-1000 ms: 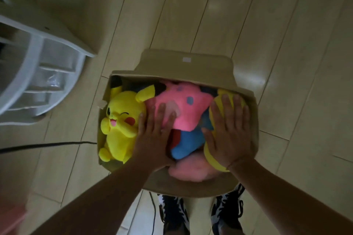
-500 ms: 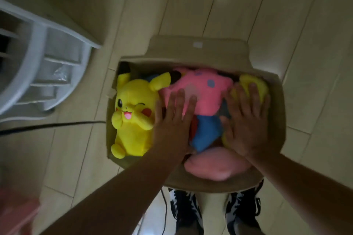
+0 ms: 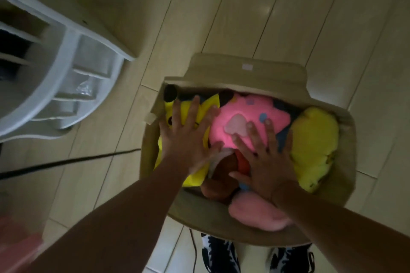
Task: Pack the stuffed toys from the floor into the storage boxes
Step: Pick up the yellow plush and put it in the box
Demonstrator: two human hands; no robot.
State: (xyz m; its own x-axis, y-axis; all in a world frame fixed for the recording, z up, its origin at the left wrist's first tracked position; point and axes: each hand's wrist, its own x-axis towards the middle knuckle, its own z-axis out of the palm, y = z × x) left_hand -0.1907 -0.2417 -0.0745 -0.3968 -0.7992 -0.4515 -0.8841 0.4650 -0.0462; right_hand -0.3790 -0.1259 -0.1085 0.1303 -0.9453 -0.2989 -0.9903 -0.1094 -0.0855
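Observation:
A tan fabric storage box (image 3: 346,131) stands on the floor, full of stuffed toys. My left hand (image 3: 188,137) lies flat, fingers spread, on the yellow Pikachu toy (image 3: 206,111) at the box's left. My right hand (image 3: 266,157) presses flat on the middle of the pile, over the lower edge of the pink spotted toy (image 3: 239,115). A second yellow toy (image 3: 315,148) fills the right side. A brown toy (image 3: 221,175) shows between my hands, and a pink plush (image 3: 257,213) bulges at the near rim.
A white shelf unit (image 3: 55,86) stands to the left on the pale wood floor (image 3: 255,6). A black cable (image 3: 66,162) runs across the floor to the box. My two sneakers (image 3: 218,255) are just below the box. Something pink (image 3: 20,248) sits blurred at bottom left.
My left hand slid left from the pile's middle onto the Pikachu toy, covering its face. My right hand shifted left off the yellow toy onto the centre, and a brown toy came into sight.

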